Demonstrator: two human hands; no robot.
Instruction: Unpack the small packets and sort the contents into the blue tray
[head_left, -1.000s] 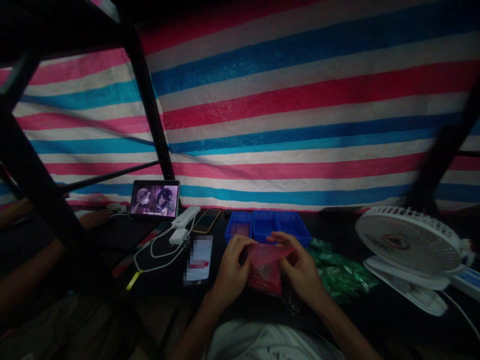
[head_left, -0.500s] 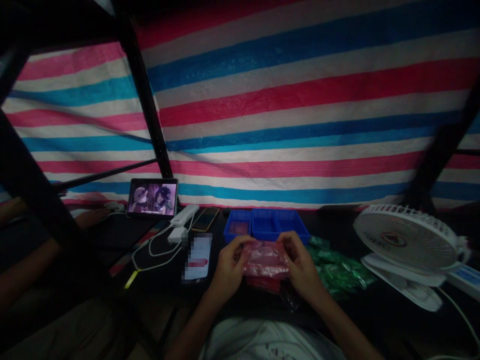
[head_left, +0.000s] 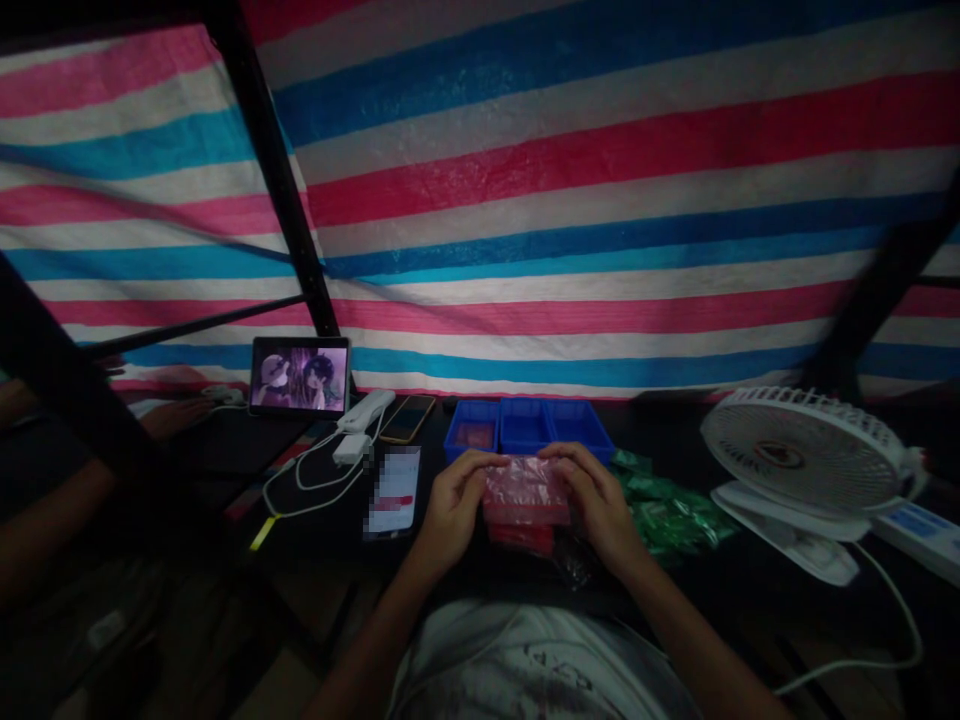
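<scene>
The phone screen (head_left: 393, 492) (blurred into coarse blocks) cannot be read.

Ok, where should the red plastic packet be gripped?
By its left and right edges, coming in from both sides, as the left hand and right hand now do. The red plastic packet is flat, soft and wider than deep, so a pinch at each end should keep it taut. Avoid the near edge, where loose clear plastic film trails.

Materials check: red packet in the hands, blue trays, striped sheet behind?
The red packet looks like thin, glossy plastic film, judging by its creases and bright highlights. The blue trays seem to be rigid moulded plastic with a satin finish, given their crisp walls and dividers. The striped sheet looks like woven plastic tarpaulin, with faint weave and slight sheen.
</scene>
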